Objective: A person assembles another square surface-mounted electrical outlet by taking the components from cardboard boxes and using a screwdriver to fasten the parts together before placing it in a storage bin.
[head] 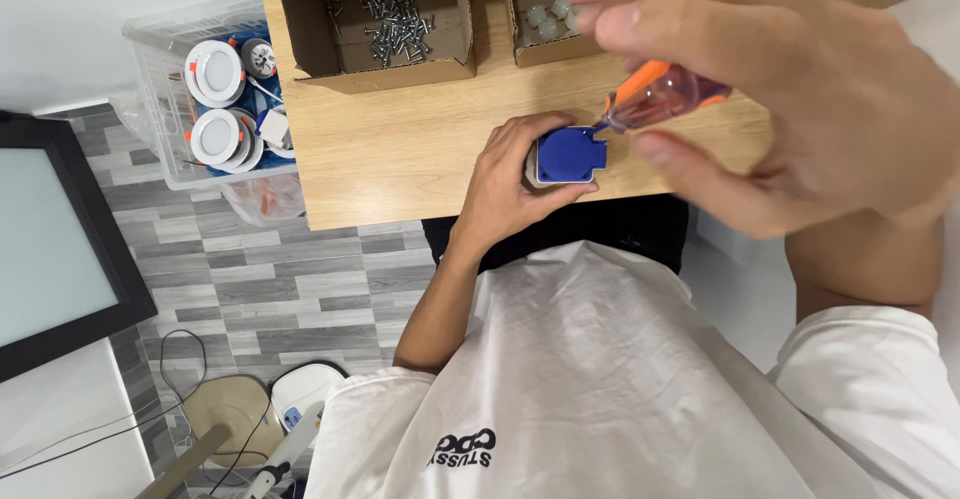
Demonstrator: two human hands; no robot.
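Now the right hand (790, 109) pinches the orange clear-handled screwdriver (665, 94) on the small blue plastic box (568, 154).
Left hand (515, 174) wraps it mid-frame; the tip might slip and poke fingers.

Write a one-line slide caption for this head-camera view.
Left hand grips a small blue plastic box on a wooden table while the right hand applies an orange-handled screwdriver.

— What is sitting where on the table (400, 149)?

— The left hand (510, 174) is wrapping around a small box-shaped part (568, 154) at the near edge. The right hand (790, 89) is hovering above it, just to the right, keeping a screwdriver (660, 94) tip on the part.

— And behind?

— Two cardboard boxes: the left one (375, 24) is holding screws (390, 24), the right one (540, 14) small round pieces. A plastic bin (190, 99) of round lamps (215, 71) is standing left of the table.
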